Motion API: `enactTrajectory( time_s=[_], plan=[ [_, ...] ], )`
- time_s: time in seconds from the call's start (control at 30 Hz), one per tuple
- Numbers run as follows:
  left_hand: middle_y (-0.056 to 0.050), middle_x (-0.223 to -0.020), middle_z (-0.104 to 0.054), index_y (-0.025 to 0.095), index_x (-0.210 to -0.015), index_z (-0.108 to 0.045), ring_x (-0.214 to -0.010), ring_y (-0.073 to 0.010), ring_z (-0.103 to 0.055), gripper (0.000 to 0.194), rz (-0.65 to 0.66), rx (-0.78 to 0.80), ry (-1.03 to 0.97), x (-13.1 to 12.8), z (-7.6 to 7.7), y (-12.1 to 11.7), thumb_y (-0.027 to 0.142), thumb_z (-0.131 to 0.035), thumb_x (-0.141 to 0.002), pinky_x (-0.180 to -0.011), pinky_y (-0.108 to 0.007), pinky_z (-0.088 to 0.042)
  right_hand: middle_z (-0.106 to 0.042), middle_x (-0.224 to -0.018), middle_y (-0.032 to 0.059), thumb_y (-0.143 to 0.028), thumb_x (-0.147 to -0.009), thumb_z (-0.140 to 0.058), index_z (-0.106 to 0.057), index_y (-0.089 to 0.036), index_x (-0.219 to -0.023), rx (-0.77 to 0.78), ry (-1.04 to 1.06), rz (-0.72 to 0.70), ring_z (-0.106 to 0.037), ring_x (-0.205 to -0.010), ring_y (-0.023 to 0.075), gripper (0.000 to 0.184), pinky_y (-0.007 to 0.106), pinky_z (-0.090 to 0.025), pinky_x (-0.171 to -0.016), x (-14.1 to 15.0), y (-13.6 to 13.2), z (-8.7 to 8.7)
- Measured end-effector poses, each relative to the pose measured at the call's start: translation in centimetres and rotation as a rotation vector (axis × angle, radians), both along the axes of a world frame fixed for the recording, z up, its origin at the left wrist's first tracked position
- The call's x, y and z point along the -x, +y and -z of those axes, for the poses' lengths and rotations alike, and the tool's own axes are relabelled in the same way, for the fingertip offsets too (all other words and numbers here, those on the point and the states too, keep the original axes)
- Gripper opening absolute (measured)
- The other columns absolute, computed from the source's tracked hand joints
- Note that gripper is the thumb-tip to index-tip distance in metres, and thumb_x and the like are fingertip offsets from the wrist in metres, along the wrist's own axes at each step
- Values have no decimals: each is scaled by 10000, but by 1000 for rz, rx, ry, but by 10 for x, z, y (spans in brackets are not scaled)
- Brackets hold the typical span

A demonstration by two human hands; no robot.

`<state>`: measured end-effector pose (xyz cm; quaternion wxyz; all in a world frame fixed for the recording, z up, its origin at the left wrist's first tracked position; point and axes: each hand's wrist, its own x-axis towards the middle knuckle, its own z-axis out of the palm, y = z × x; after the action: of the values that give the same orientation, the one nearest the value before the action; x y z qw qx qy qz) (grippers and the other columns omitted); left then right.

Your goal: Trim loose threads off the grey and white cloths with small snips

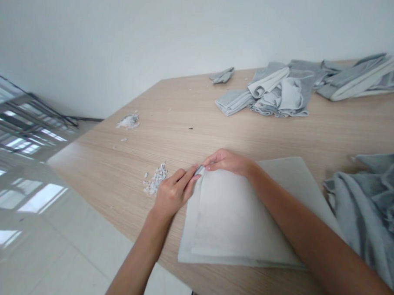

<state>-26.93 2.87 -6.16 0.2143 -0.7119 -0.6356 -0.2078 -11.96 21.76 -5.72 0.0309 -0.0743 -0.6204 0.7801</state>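
Observation:
A pale, flat piece of sewn fabric [246, 219] lies on the wooden table [146, 119], with a seam running along its left and front edges. At its far left corner my left hand [175, 188] pinches the cloth, where a bit of grey underside shows. Right beside it, my right hand [227, 161] grips the same corner between thumb and fingers. The two hands almost touch there, and my right forearm crosses over the fabric. Whether anything small is held inside the corner is hidden by the fingers.
Small heaps of white scraps [156, 179] and lint [129, 121] lie to the left. Grey cloths [281, 90] are piled at the back, near a small folded grey piece [222, 75]. More grey fabric [370, 207] is bunched at right. A tiny dark object [190, 128] rests mid-table.

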Motion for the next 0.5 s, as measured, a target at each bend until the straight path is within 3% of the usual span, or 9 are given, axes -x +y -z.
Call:
enactTrajectory(
  time_s=[0.17, 0.33, 0.43, 0.5],
  plan=[
    [-54, -819, -684, 159, -1297, -608, -682, -125, -636, 349, 17, -4, -59, -1, -1, 0, 228, -571, -957, -619, -218, -492, -758, -871, 43, -269, -694, -778, -763, -135, -880, 2, 1, -1, -655, -747, 141, 229, 256, -484, -769, 0, 0, 1],
    [-55, -796, -688, 138, -1260, -643, -658, -115, -625, 327, 27, -12, -211, -5, -4, 1, 224, -581, -951, -631, -214, -501, -761, -903, 44, -307, -701, -787, -768, -144, -909, -114, 5, 38, -657, -775, 148, 265, 257, -483, -765, 2, 2, 5],
    [-45, -778, -707, 161, -1203, -689, -626, -116, -625, 296, -28, -101, -328, -4, -8, -2, 236, -613, -927, -622, -226, -506, -764, -918, 51, -326, -726, -772, -772, -147, -943, -147, 1, 41, -665, -774, 152, 282, 267, -492, -771, 3, 2, 6],
    [-65, -878, -751, 185, -1159, -717, -729, -151, -683, 268, -114, -184, -425, -2, -9, -4, 265, -617, -923, -706, -268, -545, -766, -927, 56, -319, -725, -771, -774, -150, -950, -157, 0, 48, -675, -787, 156, 281, 270, -498, -776, 4, 2, 6]
  ],
)
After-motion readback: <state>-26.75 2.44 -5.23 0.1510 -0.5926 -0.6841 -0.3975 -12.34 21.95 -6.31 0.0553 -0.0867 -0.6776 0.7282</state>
